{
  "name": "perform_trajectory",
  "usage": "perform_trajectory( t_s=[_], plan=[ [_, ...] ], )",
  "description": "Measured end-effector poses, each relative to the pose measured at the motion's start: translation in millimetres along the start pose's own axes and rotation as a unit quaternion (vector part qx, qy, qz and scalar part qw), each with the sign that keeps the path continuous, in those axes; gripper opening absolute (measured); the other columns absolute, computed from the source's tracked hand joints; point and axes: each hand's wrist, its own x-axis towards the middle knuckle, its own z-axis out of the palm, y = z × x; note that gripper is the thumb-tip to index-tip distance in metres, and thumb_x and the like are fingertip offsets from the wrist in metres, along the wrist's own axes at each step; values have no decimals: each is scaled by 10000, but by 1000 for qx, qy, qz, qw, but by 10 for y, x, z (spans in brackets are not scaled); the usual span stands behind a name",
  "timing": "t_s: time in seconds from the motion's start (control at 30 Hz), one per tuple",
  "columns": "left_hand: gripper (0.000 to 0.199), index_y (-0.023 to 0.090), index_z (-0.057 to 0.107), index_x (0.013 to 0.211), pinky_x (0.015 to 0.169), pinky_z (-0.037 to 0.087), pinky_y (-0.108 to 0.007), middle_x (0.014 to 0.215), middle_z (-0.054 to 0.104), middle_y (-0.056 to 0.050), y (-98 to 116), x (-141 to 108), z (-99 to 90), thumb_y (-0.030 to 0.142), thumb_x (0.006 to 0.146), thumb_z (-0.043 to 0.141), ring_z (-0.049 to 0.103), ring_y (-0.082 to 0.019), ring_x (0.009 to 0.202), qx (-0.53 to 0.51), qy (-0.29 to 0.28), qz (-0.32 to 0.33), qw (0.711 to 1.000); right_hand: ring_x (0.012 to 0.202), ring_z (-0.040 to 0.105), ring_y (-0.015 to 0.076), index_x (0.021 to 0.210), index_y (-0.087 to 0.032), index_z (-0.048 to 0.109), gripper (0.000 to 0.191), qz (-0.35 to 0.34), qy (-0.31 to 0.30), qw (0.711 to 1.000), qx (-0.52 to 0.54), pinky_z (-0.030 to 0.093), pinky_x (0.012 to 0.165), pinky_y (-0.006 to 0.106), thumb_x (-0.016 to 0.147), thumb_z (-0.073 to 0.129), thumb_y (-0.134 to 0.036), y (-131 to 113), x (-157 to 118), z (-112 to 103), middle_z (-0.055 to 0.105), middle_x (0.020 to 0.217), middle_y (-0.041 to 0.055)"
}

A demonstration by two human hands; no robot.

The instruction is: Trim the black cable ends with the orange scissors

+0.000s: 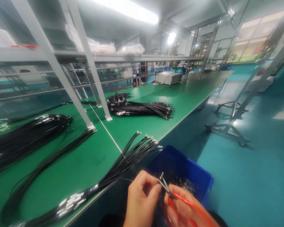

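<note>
My left hand point(143, 195) is closed in a pinch on the end of a thin black cable, which runs back to a bundle of black cables point(123, 160) on the green table. Red-handled scissors point(166, 186) are in my right hand point(182, 205), fingers wrapped round the handles. The narrow blades are slightly apart at the pinched cable end, beside my left fingertips. Many cables in the bundle have pale tips fanned out over the table edge. Below my hands stands a blue bin point(196, 171) with small dark and clear scraps inside, partly hidden by my right hand.
Further black cable bundles point(142, 108) lie across the green table point(104, 138), with a large one point(30, 135) at left. White metal posts point(94, 63) rise from the table to a shelf. A white box point(169, 78) stands farther back. A wheeled metal frame point(229, 126) is on the right.
</note>
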Motion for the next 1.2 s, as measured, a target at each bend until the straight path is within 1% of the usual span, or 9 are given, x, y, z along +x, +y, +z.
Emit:
perform_trajectory(
  t_s=[0.17,0.37,0.53,0.63,0.77,0.87,1.0,1.1,1.2],
  plan=[
    [82,173,602,640,536,434,-205,606,601,19,15,-3,-11,158,719,613,555,-134,562,-11,-1,1,1000,396,401,72,865,-175,630,443,30,-2,999,-24,371,428,203,629,771,-523,-12,46,-70,540,551,-25],
    [85,170,597,658,542,446,-206,620,598,16,-13,10,-4,167,743,600,562,-132,569,-5,-7,11,1000,353,359,36,842,-169,604,511,47,-10,997,-52,288,371,164,590,773,-581,-145,54,-2,558,529,-20],
    [95,172,599,649,540,449,-200,614,597,19,-39,-7,-13,159,742,600,562,-128,564,17,-5,27,999,297,251,3,781,-185,515,509,37,-24,989,-138,170,322,135,608,745,-605,-114,92,-45,514,462,-70],
    [105,175,591,640,524,447,-192,604,590,24,-40,-6,-22,149,742,592,561,-124,556,28,-2,39,999,325,267,13,736,-200,487,492,42,-3,979,-197,193,344,138,584,776,-567,-73,92,-84,456,454,-101],
    [110,183,587,646,510,438,-192,601,570,30,-24,-7,5,134,745,586,541,-118,539,67,20,69,995,441,338,55,773,-182,560,552,-3,-19,986,-167,264,426,171,526,780,-624,-112,21,-114,464,525,-69],
    [136,192,584,671,536,430,-211,624,556,20,-25,-41,82,122,782,547,531,-125,564,113,68,128,983,503,421,102,841,-191,605,586,1,-4,992,-123,364,479,217,526,758,-662,-207,-60,-133,517,607,-17],
    [176,196,590,722,575,412,-255,655,575,-14,-62,-96,205,98,833,496,534,-152,605,191,117,214,951,610,505,166,812,-225,607,527,7,34,996,-85,435,542,263,499,806,-599,-290,-125,-149,539,698,19],
    [172,195,584,728,575,409,-262,653,575,-17,-74,-97,239,92,836,498,529,-156,604,207,124,222,945,555,488,151,787,-223,611,517,18,26,995,-90,412,502,257,494,806,-602,-282,-124,-160,527,664,12],
    [157,195,574,722,555,423,-237,637,554,5,-43,-62,205,90,820,511,533,-140,594,169,97,202,960,473,453,125,806,-205,628,525,36,7,994,-99,387,475,258,525,782,-621,-247,-94,-163,517,603,4]
  ],
)
